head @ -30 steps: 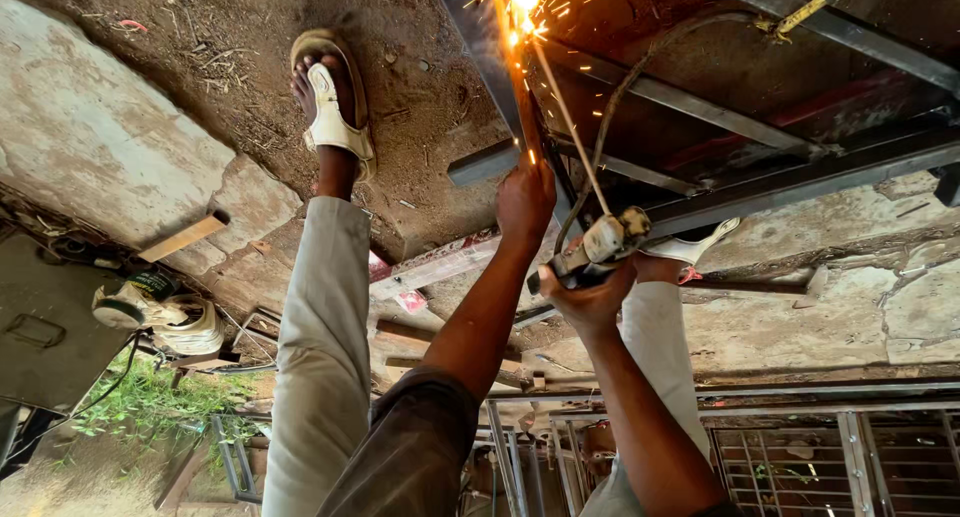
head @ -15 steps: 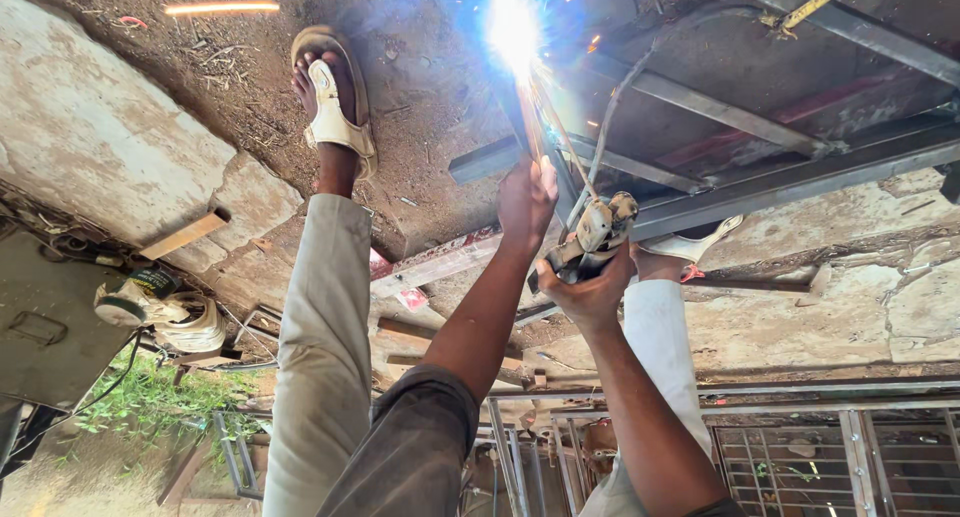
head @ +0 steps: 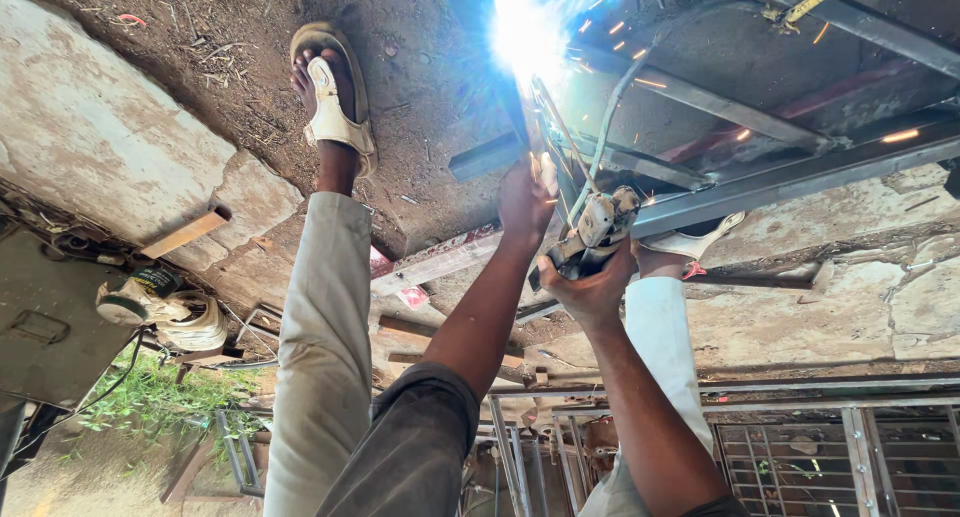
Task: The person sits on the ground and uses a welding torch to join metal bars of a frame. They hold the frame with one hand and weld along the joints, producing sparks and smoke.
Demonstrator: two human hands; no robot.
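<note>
Right hand (head: 592, 289): grip closed around the handle of an electrode holder (head: 598, 229), pale and worn, with a grey cable (head: 612, 127) looping away from it over the frame. A thin welding rod (head: 556, 129) runs from the holder to a steel bar (head: 500, 87), ending in a bright blue-white arc (head: 525, 22) with orange sparks scattered around it.

Left hand (head: 525, 199): grip closed on the same steel bar, just beside the rod and close to the arc; how tightly the fingers wrap cannot be told.

Work piece: a frame of dark steel bars (head: 800, 177), several lengths crossing at angles, lying on bare dirt ground (head: 200, 37). The welded joint sits at the frame's near corner.

Person's legs: pale trousers (head: 325, 337); one foot in a light-coloured sandal (head: 335, 102) planted on the dirt, well apart from the arc; the other sandal (head: 695, 242) partly hidden under a frame bar.

Surroundings: cracked concrete slab (head: 90, 127); a short wooden plank (head: 185, 234); an angle grinder (head: 135, 299) beside coiled cable; a patch of grass (head: 150, 397); metal grille panels (head: 800, 447) at the edge of view.
</note>
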